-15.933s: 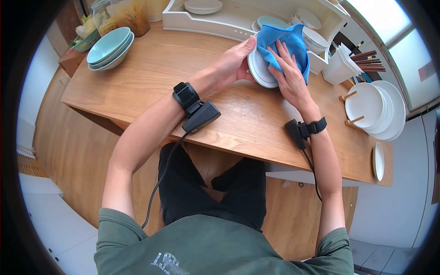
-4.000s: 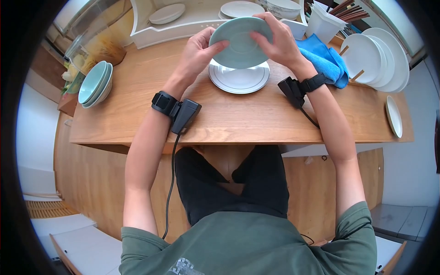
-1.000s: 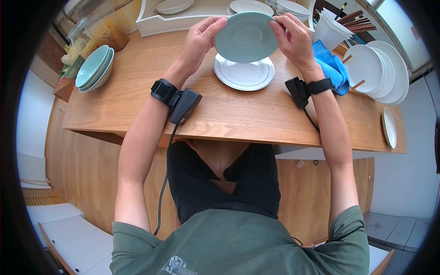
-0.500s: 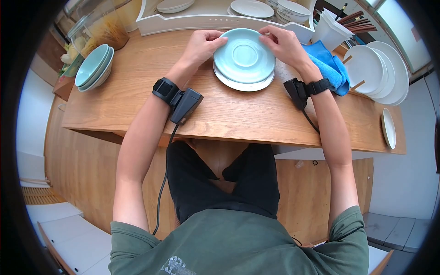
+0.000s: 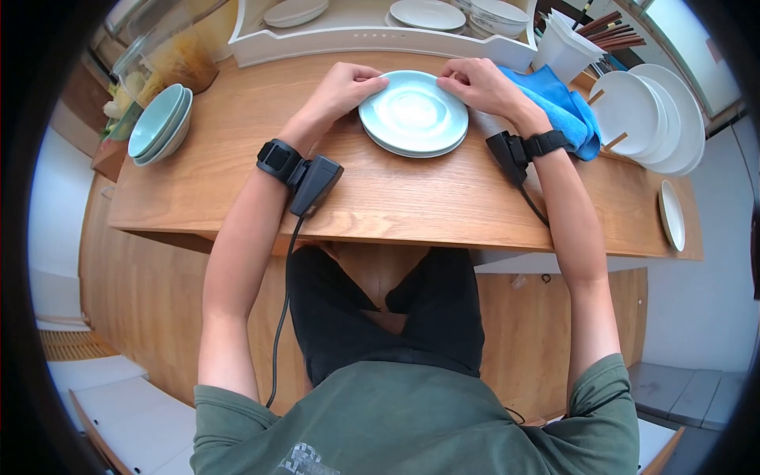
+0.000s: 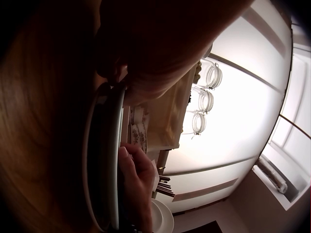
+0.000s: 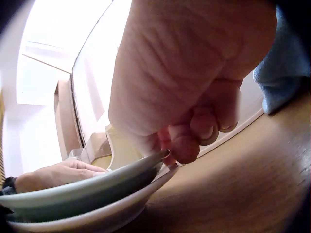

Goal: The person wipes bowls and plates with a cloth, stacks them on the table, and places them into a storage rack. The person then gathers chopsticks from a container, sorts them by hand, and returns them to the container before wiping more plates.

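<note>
A pale green plate [image 5: 414,111] lies right side up over a white plate [image 7: 112,212], whose rim shows just below it near the table's middle. The right wrist view shows a dark gap between the two plates. My left hand [image 5: 347,89] pinches the green plate's rim at the upper left, thumb on top. On the opposite side my right hand [image 5: 484,85] pinches the same rim, with fingertips close to the white plate's edge. Right of that hand lies a crumpled blue cloth [image 5: 558,107].
Green bowls [image 5: 161,123] are stacked at the left, near a pasta jar [image 5: 186,63]. A white shelf [image 5: 340,47] with dishes spans the back. White plates [image 5: 629,107] stand in a rack at the right, by a chopstick holder [image 5: 564,49]. A small white dish [image 5: 671,215] sits near the right edge.
Both hands have lowered the green plate from a raised tilt onto the white plate, turning its face up. Much earlier, the right hand wiped a white plate with the blue cloth.
</note>
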### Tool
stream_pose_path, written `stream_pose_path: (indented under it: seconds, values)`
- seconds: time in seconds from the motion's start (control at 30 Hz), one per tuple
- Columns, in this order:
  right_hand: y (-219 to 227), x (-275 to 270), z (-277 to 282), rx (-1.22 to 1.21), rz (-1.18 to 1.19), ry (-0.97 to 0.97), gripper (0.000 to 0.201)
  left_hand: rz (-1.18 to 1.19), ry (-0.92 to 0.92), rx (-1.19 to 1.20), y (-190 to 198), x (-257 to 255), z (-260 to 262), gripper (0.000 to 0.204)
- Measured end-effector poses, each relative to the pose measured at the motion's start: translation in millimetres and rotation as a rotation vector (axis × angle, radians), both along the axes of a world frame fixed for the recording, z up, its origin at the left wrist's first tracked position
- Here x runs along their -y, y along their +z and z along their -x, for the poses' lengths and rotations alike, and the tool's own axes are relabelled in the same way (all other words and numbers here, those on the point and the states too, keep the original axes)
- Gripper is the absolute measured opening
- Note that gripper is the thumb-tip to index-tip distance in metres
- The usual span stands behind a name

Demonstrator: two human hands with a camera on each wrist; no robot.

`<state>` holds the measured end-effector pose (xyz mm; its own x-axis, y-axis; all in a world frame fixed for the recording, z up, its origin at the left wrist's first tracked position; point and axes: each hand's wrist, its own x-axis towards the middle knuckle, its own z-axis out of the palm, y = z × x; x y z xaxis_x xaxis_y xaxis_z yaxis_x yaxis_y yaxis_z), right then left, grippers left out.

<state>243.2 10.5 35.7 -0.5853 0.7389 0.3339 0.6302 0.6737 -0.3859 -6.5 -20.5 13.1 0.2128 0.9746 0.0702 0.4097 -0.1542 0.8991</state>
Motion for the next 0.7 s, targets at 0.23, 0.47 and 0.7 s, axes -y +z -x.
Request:
stream_pose_path:
  seconds: [0.23, 0.47, 0.7]
  values:
    - [-1.2, -4.1, -5.6, 0.086, 0.13, -0.049, 0.043, 0.021, -0.049, 0.001, -0.9, -1.6, 1.6, 0.039]
    - [-5.3, -8.1, -10.3, 0.031, 0.353, -0.087, 0.056, 0.051, -0.046, -0.035, 6.0, 4.7, -1.8, 0.041]
    - [-11.9, -12.9, -8.1, -0.025, 0.324, 0.067, 0.049, -0.026, -0.043, -0.035, -1.8, 2.4, -5.4, 0.038]
